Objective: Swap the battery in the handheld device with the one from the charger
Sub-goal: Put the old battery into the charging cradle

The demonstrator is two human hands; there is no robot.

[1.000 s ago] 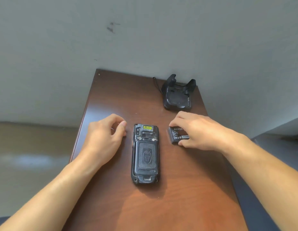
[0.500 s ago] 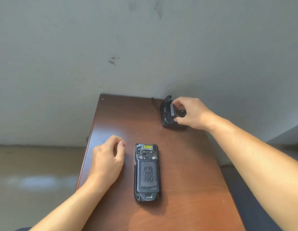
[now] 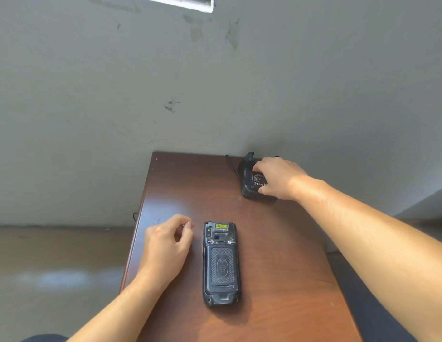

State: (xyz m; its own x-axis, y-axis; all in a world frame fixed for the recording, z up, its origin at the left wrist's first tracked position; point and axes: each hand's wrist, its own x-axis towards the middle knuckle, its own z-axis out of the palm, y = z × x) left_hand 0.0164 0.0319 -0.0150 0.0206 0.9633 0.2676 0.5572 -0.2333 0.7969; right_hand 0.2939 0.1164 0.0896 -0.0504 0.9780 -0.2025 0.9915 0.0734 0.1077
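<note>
Since 1.0 s ago, the right hand (image 3: 279, 178) has carried the battery (image 3: 259, 179) from the table beside the handheld device to the charger (image 3: 247, 183) at the far right, where it now sits in the cradle. Fingers curl over the battery's far edge and the thumb bears on its near edge, pinching it; only the labelled left portion shows, the rest being covered by the palm, so how fully it is seated cannot be told. Most of the charger's right side is hidden behind the hand; 1 upright prong and the dark left wall remain visible. A thin cable (image 3: 231, 164) leaves the charger's far left side and is lost against the wall (image 3: 165, 82).

Nearer, the left hand (image 3: 166, 245) rests on the brown table (image 3: 289, 255), loosely curled with thumb and forefinger tips close together, holding nothing visible. Just right of it, apart from the hand, the handheld device (image 3: 221, 264) lies face down, back cover in place, a small yellow label at its far end; the label's print is too small to read. Both forearms are cut off by the near frame edge.
</note>
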